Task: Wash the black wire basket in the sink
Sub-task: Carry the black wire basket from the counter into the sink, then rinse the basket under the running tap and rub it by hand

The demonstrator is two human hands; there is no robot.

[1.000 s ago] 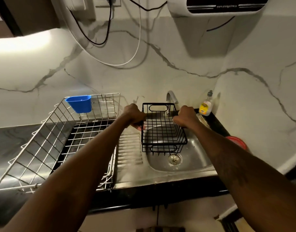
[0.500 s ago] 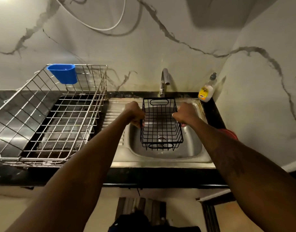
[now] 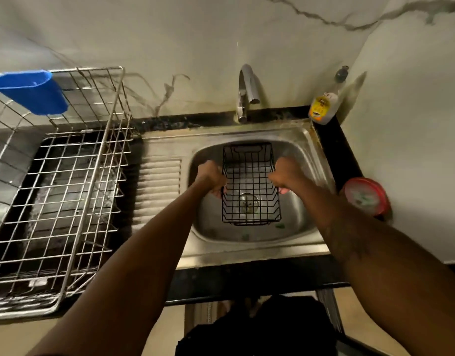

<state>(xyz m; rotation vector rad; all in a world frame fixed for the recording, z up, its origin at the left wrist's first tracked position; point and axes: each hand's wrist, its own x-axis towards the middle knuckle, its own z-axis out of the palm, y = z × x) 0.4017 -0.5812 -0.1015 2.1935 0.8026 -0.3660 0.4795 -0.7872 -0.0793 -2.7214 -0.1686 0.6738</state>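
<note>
Both your hands, left point(image 3: 211, 178) and right point(image 3: 285, 174), grip the black wire basket point(image 3: 250, 183) by its long sides; its long axis points at the tap point(image 3: 247, 91), over the sink point(image 3: 308, 160).

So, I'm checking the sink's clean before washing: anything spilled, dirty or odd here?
Yes. Small green scraps lie on the sink floor beside the black wire basket at its near end, and dark grime streaks the counter behind, left of the tap. Nothing else stands out.

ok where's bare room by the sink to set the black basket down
The ribbed drainboard, between wire dish rack and sink bowl, is bare; so is the rack's floor. Crowded: the bowl, with black wire basket, left hand and right hand; the right counter strip, with soap bottle and red container.
</note>
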